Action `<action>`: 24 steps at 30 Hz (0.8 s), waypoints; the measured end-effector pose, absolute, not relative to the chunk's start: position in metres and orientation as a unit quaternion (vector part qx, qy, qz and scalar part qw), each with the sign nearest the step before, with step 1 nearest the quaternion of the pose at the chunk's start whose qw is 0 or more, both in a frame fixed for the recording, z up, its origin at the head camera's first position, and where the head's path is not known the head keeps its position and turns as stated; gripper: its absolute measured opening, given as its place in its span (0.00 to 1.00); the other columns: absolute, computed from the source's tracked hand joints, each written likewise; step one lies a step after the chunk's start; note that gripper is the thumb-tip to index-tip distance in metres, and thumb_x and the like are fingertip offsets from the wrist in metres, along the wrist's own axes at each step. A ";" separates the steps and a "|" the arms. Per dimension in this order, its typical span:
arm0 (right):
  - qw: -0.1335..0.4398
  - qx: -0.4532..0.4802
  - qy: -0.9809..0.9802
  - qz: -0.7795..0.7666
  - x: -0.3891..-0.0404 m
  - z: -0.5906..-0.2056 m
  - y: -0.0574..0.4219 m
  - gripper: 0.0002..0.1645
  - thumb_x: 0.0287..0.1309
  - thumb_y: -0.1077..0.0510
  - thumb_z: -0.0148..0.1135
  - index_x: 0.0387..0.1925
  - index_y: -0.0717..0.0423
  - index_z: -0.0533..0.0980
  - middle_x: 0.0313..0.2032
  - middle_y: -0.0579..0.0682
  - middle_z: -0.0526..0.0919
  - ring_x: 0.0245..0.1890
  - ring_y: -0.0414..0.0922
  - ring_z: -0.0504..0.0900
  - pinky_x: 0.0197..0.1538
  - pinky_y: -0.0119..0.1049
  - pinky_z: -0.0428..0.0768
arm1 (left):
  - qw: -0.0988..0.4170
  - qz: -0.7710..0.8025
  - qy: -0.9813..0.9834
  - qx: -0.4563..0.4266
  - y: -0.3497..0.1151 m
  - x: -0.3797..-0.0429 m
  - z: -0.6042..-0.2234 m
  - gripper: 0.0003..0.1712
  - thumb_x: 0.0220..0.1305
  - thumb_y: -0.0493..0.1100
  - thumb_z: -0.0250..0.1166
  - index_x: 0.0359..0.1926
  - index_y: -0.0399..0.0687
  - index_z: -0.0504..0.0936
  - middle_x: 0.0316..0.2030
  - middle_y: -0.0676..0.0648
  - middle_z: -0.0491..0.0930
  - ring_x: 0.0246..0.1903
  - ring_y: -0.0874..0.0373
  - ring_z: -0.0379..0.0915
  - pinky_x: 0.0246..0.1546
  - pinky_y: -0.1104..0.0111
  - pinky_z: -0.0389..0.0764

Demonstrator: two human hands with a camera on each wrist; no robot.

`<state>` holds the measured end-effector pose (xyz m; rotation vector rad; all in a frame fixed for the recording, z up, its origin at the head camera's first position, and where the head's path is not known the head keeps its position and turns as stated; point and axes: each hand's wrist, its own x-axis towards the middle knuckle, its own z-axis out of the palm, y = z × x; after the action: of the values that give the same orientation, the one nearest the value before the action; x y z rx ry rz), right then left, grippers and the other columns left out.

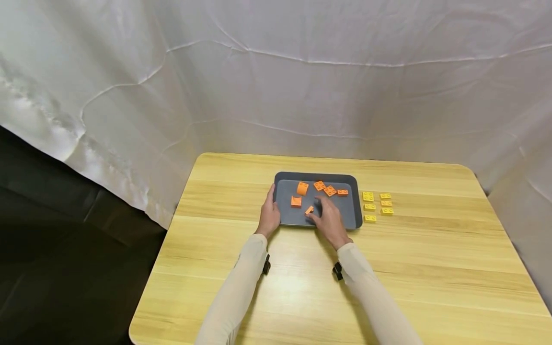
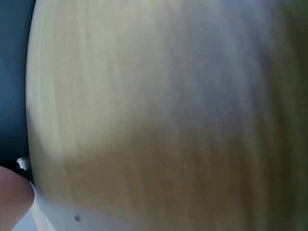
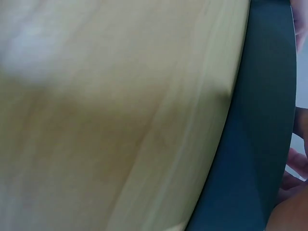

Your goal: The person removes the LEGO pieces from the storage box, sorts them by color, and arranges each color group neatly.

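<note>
Right hand (image 1: 331, 223), thumb and forefinger parted, above a grey tray (image 1: 294, 217); a small orange brick (image 1: 309, 210) lies at the thumb tip, contact unclear. Left hand (image 1: 269, 217), fingers extended, rests along the tray's left wall. Farther off, other orange bricks (image 1: 330, 190) lie inside; yellow bricks (image 1: 370, 218) lie on the table (image 1: 431, 249) to the right.

Tbl (image 1: 297, 299) glare; wrist pics soft (dimmer)

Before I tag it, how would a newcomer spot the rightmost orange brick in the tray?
On the wooden table, find the grey tray. Inside, toward its far right corner, lies the rightmost orange brick. It shows two studs; its left neighbour, turned askew, shows four.
</note>
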<state>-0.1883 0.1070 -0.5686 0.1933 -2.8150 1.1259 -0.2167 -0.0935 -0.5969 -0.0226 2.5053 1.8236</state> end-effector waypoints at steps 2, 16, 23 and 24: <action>0.039 0.063 -0.927 0.368 -0.190 -0.568 0.106 0.38 0.55 0.59 0.80 0.64 0.69 0.74 0.57 0.66 0.81 0.58 0.61 0.80 0.62 0.55 0.80 | 0.022 0.589 0.808 -0.007 -0.093 -0.217 -0.597 0.37 0.81 0.29 0.42 0.84 0.50 0.49 0.81 0.43 0.52 0.78 0.45 0.49 0.78 0.53 0.54; 0.022 0.071 -0.924 0.374 -0.193 -0.567 0.096 0.29 0.54 0.63 0.80 0.56 0.68 0.80 0.51 0.64 0.86 0.50 0.58 0.85 0.54 0.50 0.85 | 0.022 0.586 0.810 -0.003 -0.094 -0.216 -0.597 0.36 0.80 0.29 0.42 0.84 0.48 0.49 0.81 0.43 0.52 0.78 0.44 0.50 0.78 0.53 0.55; 0.027 0.068 -0.925 0.372 -0.193 -0.568 0.093 0.23 0.56 0.65 0.78 0.53 0.67 0.82 0.47 0.62 0.87 0.45 0.56 0.86 0.48 0.49 0.87 | 0.022 0.587 0.810 -0.003 -0.094 -0.217 -0.598 0.36 0.80 0.29 0.42 0.84 0.49 0.48 0.81 0.43 0.52 0.78 0.44 0.51 0.78 0.53 0.55; 0.026 0.066 -0.925 0.372 -0.193 -0.568 0.093 0.22 0.57 0.65 0.77 0.53 0.66 0.82 0.46 0.61 0.87 0.45 0.55 0.87 0.48 0.48 0.87 | 0.021 0.587 0.810 -0.003 -0.094 -0.217 -0.598 0.36 0.80 0.29 0.42 0.84 0.49 0.48 0.81 0.43 0.52 0.78 0.44 0.51 0.78 0.53 0.55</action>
<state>-0.1933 0.0931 -0.5679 0.2033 -2.8605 1.1508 -0.2170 -0.0940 -0.5978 -0.0084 2.5094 1.8188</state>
